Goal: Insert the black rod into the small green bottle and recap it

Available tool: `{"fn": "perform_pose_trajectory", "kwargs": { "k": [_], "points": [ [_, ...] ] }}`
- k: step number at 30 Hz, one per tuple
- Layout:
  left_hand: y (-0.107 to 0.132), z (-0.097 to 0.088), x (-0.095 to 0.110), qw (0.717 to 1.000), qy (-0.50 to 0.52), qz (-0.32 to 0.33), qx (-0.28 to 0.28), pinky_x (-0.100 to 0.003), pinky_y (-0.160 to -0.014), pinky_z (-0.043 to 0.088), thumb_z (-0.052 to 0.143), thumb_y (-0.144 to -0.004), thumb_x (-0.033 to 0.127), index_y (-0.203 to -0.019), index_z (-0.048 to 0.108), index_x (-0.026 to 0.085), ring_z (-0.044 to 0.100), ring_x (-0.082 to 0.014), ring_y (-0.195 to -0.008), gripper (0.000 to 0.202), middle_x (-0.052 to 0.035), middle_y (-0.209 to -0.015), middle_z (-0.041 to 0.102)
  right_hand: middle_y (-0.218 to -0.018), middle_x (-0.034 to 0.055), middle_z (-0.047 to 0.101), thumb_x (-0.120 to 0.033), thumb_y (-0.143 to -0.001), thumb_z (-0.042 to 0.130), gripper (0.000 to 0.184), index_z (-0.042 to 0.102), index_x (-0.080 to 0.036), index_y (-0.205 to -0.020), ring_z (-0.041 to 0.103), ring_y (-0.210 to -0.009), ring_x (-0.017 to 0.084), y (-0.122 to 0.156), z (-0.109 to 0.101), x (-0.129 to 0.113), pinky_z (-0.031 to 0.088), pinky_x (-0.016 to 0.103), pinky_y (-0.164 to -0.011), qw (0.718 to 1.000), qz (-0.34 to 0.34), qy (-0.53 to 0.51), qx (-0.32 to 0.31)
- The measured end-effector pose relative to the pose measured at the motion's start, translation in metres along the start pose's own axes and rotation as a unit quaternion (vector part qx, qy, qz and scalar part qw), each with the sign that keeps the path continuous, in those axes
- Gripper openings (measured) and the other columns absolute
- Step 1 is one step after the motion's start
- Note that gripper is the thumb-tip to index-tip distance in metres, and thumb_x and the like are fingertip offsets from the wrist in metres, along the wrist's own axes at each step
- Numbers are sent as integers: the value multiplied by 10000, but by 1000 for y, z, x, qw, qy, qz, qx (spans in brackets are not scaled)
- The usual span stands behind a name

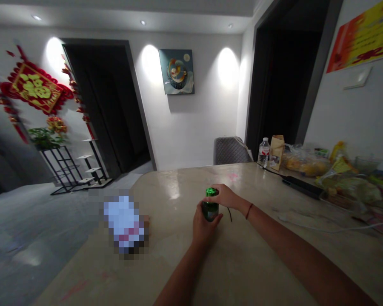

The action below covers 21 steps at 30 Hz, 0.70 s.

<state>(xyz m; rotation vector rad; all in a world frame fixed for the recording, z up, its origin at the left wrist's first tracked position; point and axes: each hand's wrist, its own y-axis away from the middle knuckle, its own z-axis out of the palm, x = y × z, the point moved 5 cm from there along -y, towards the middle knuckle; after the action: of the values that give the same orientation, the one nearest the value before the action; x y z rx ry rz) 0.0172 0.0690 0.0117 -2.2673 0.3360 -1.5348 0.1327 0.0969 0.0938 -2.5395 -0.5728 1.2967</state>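
Observation:
A small green bottle [210, 209] with a shiny green cap stands upright on the beige table [178, 255], near its middle. My left hand [203, 225] is wrapped round the bottle's body from the near side. My right hand [225, 196] lies over the cap from the right, its fingers curled round the top. A thin red cord circles my right wrist. A short dark strand lies on the table just right of the bottle.
Along the table's right edge by the wall stand a clear water bottle [263, 152], a brown paper bag [276, 152], bags of food [338, 174] and a dark flat bar [301, 186]. A grey chair [230, 150] stands at the far end. A blurred-out patch [124, 223] sits at the left edge.

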Motion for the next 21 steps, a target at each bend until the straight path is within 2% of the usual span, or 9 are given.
{"fn": "perform_pose_trajectory", "kwargs": {
  "k": [7, 10, 15, 21],
  "points": [
    [2, -3, 6, 1000, -19, 5, 18, -360, -878, 412, 689, -585, 397, -1154, 404, 186, 538, -228, -1027, 670, -102, -1102, 563, -545, -38, 484, -421, -596, 655, 310, 505, -152, -564, 409, -526, 81, 4, 3, -6, 296, 196, -473, 999, 2, 40, 33],
    [1, -3, 4, 1000, 7, 7, 20, -346, -890, 406, 690, -585, 386, -1142, 406, 182, 533, -213, -1032, 658, -97, -1105, 557, -545, -33, 493, -435, -607, 640, 312, 513, -154, -562, 424, -528, 87, 5, 3, -5, 304, 200, -482, 998, 5, 47, 40],
    [-3, 1, -5, 999, 47, -15, 10, -340, -902, 401, 696, -585, 360, -1162, 392, 167, 526, -196, -1042, 680, -105, -1111, 548, -561, -5, 545, -457, -594, 649, 318, 546, -157, -600, 457, -513, 102, 6, -1, 3, 306, 213, -472, 993, 48, 84, 73],
    [-7, 2, -16, 999, 38, -34, 12, -377, -913, 401, 694, -578, 385, -1158, 384, 155, 514, -214, -1056, 696, -121, -1137, 517, -661, 62, 632, -482, -585, 667, 324, 588, -177, -661, 531, -585, 154, 6, -9, 8, 331, 247, -523, 971, 67, 197, 117]
  ]
}}
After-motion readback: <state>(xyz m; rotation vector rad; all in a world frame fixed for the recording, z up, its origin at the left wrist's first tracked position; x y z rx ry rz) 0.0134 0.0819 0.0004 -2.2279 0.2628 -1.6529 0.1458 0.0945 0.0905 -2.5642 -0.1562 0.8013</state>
